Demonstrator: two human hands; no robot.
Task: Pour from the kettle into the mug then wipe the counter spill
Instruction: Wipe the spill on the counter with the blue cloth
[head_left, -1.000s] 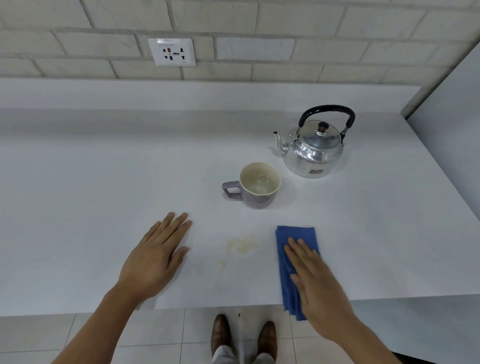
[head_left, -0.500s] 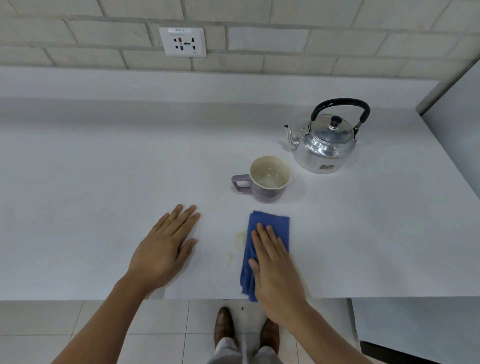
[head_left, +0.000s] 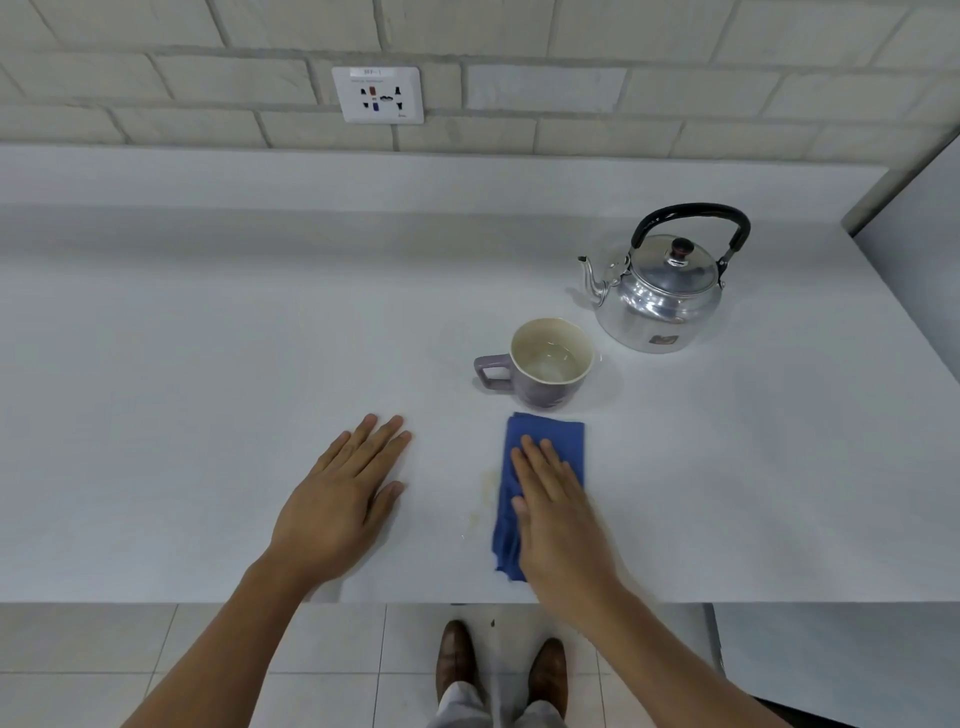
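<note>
While the left hand (head_left: 340, 506) lies flat and empty on the counter (head_left: 182, 364), wiping is under way: the right hand (head_left: 558, 512) presses a blue cloth (head_left: 548, 428) beside the spill (head_left: 485, 486). Mug (head_left: 545, 366) at 12 o'clock of the cloth; kettle (head_left: 660, 291) at 1 o'clock. Next move, likely: sweep toward 9 o'clock.

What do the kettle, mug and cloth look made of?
Kettle: polished metal, likely aluminium or steel, mirror reflections; black handle, probably plastic. Mug: glazed ceramic, it seems, glossy cream inside, purple outside. Cloth: soft blue fabric, folded, matte.
</note>
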